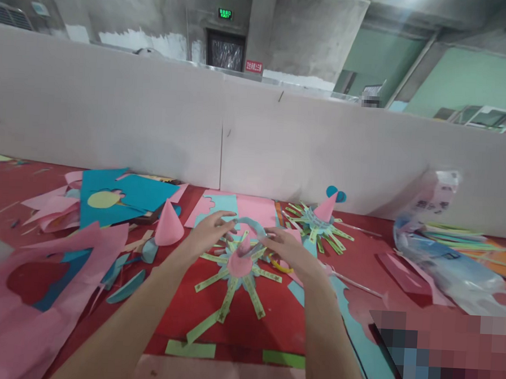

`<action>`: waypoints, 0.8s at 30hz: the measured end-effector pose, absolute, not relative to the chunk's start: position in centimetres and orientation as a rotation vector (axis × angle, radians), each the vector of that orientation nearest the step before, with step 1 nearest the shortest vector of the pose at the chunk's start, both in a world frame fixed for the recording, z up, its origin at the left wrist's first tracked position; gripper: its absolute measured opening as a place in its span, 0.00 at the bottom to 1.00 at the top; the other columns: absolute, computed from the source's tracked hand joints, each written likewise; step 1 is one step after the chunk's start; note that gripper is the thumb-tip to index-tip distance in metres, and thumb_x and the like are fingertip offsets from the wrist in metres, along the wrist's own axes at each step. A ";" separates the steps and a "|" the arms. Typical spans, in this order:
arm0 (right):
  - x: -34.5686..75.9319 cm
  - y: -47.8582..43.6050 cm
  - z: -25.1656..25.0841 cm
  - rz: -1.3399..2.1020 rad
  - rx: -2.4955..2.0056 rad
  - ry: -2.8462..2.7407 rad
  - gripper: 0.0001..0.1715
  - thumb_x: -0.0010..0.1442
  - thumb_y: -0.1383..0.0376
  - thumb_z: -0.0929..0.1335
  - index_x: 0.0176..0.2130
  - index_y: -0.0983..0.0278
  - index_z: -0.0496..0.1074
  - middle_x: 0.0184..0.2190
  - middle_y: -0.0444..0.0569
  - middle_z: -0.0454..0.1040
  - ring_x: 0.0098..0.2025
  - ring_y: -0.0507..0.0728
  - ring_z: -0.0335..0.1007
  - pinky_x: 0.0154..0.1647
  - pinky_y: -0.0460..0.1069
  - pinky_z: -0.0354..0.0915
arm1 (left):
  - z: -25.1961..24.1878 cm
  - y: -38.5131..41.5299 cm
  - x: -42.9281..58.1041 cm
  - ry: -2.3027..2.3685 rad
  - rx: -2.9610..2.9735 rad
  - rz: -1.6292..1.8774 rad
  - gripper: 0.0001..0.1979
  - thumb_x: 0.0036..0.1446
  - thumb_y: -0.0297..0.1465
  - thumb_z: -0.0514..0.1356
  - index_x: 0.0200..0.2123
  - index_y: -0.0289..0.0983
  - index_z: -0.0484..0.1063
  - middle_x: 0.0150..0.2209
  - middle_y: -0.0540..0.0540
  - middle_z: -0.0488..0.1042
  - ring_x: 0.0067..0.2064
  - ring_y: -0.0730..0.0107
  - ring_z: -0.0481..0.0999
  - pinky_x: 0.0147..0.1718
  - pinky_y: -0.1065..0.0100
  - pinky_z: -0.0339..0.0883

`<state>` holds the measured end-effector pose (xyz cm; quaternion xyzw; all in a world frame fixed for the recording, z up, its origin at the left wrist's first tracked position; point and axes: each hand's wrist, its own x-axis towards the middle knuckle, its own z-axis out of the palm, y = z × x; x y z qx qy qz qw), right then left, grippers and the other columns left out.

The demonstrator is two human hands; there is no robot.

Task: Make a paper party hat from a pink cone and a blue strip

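A curved light-blue paper strip (pixel 251 223) arches between my two hands, over a paper craft. My left hand (pixel 213 231) has its fingers closed at the strip's left end. At the right end, the fingers of my right hand (pixel 284 245) are pressed on the strip. Beneath them lies the craft, with a pink cone (pixel 240 262) in the middle and green patterned strips (pixel 228 301) spreading out from a blue scalloped ring. A similar craft with a pink cone (pixel 326 207) and blue discs stands behind my right hand.
Pink and blue paper scraps (pixel 129 197) and a loose pink cone (pixel 169 225) are on the left. Plastic bags (pixel 448 262) and coloured paper lie at the right. A white partition (pixel 155 111) runs along the back of the red table (pixel 271 320). Green strips (pixel 190 349) lie in front.
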<state>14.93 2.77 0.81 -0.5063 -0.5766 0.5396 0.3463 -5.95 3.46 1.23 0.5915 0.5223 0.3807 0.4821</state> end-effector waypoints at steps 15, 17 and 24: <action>16.1 4.2 -3.0 1.225 -1.572 -1.887 0.12 0.44 0.59 0.70 0.29 0.65 0.73 0.24 0.45 0.73 0.24 0.52 0.66 0.22 0.45 0.58 | -3.3 4.3 -5.9 1.435 1.744 0.682 0.13 0.44 0.40 0.58 0.32 0.40 0.74 0.32 0.44 0.75 0.32 0.60 0.74 0.28 0.66 0.65; 16.2 4.2 -3.0 1.128 -1.575 -1.886 0.11 0.45 0.60 0.70 0.29 0.65 0.73 0.25 0.46 0.74 0.24 0.51 0.65 0.22 0.45 0.57 | -3.0 4.2 -5.8 1.456 1.802 0.754 0.13 0.47 0.39 0.56 0.34 0.40 0.74 0.35 0.43 0.74 0.36 0.59 0.73 0.32 0.65 0.65; 16.0 4.0 -1.2 0.922 -1.605 -1.852 0.09 0.47 0.60 0.67 0.23 0.64 0.71 0.16 0.42 0.68 0.17 0.49 0.60 0.20 0.45 0.55 | 0.9 3.1 -5.2 1.299 1.885 0.934 0.20 0.57 0.42 0.46 0.44 0.41 0.70 0.46 0.46 0.72 0.47 0.64 0.70 0.43 0.66 0.64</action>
